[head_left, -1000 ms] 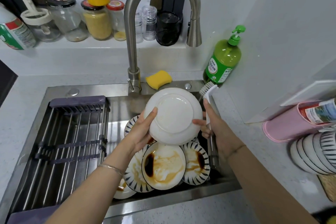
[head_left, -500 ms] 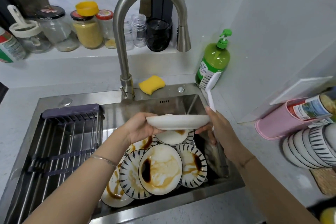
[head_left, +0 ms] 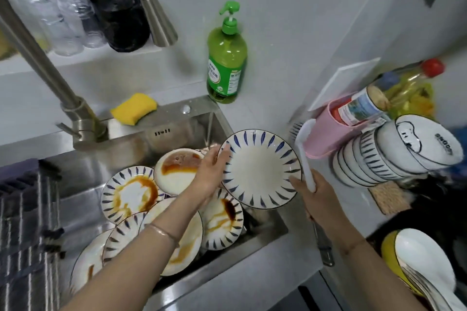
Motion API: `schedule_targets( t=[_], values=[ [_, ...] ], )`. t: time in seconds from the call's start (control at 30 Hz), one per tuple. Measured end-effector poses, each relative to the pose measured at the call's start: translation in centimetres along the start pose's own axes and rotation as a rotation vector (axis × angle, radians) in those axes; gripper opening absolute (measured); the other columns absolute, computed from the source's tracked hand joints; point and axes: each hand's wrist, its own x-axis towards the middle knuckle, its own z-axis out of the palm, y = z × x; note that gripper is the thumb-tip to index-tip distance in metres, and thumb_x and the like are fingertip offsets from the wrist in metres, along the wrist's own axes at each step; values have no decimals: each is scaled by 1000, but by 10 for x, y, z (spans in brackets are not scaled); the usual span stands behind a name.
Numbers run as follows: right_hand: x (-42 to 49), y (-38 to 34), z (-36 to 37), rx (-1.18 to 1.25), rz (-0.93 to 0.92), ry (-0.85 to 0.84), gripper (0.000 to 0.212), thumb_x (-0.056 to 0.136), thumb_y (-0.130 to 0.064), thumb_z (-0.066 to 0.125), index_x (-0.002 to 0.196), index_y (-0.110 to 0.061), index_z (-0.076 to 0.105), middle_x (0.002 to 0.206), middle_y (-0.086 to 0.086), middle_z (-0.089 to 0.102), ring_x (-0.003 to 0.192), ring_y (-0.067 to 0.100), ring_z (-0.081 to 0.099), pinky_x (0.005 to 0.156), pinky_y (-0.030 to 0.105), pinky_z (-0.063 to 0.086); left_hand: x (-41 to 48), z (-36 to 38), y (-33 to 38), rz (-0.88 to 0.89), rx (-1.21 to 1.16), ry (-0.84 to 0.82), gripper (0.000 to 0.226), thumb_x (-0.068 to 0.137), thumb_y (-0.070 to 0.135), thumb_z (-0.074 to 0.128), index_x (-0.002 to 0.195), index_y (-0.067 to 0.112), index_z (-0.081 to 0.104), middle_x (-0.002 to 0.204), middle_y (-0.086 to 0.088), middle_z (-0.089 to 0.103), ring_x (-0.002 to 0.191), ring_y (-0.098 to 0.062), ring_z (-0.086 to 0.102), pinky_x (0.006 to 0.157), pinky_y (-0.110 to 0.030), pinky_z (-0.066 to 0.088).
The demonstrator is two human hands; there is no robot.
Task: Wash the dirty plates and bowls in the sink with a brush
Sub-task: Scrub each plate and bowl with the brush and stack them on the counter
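Since half a second ago the plate [head_left: 260, 168] has been turned face-up and carried right, over the sink's [head_left: 222, 255] right corner, its centre looking clean. The view has swung right too.

Nearest, the left hand [head_left: 211, 175] is closed on the plate's left rim, thumb on top. The right hand [head_left: 316, 195] is wrapped around the brush [head_left: 304, 156] handle, bristles up and away, while its fingertips steady the plate's lower right rim. Below and left, stained plates [head_left: 131, 192] lie overlapping in the sink, brown sauce on most.

This looks like the set-aside step: keep both hands on the rim, hold the plate level so it cannot slip, and keep the brush clear of its face. Beyond the plate, a pink tub [head_left: 326, 134] and stacked bowls [head_left: 394, 154] crowd the counter, so choose a bare spot carefully. Farthest, the soap bottle [head_left: 226, 63] stands by the wall.
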Motion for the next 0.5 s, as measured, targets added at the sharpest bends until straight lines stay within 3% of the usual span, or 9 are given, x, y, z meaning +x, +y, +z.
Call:
schedule_targets(
  t=[0.07,0.13,0.2,0.23,0.3,0.37,0.43,0.5],
  values=[
    [1,11,-11,34,-9,12,13,90,-24,64,92,-12,59,50,-11,49,36,-1,42,37,15,35,0,21,-6,38,71,37,22,102,43,37,106,27,52,102,18,57,99,-2,53,97,-22,37],
    [3,22,-20,49,-26,7,7,90,-20,64,89,-15,59,49,-19,55,42,-6,49,42,8,36,-2,38,-10,67,122,45,17,104,40,28,102,32,42,92,28,41,80,15,44,93,-11,30],
    [6,31,-26,51,-41,-2,5,89,-18,65,92,-17,61,55,-21,58,48,-9,52,45,7,39,-4,52,-16,83,140,17,14,106,35,22,109,30,35,92,28,36,74,10,41,80,6,29],
    [8,38,-29,58,-40,-1,8,89,-17,66,96,-18,62,62,-19,61,51,-10,54,47,6,40,-3,58,-21,70,134,10,14,106,34,20,112,32,32,94,28,36,83,8,40,73,10,24],
    [10,45,-32,64,-29,3,18,88,-17,68,105,-18,64,75,-14,63,54,-11,55,48,6,40,-1,65,-29,59,102,24,26,105,37,18,119,33,40,103,24,41,106,6,35,82,8,19],
    [14,54,-36,46,-24,-2,23,87,-20,68,110,-19,63,83,-12,64,56,-12,55,48,7,40,2,72,-39,29,71,14,43,104,43,16,139,28,35,123,20,38,121,2,32,98,-7,17],
    [19,62,-39,27,-20,-5,27,86,-23,70,112,-22,63,91,-10,69,65,-8,59,53,8,43,4,76,-47,-8,69,-1,53,102,48,13,149,26,25,132,19,30,125,4,25,103,-14,14],
    [23,72,-42,4,-14,2,29,84,-26,72,111,-24,63,98,-8,70,82,1,64,65,12,47,9,80,-56,-26,96,24,58,101,51,13,149,23,26,131,15,27,124,2,21,106,-20,12]
  ],
)
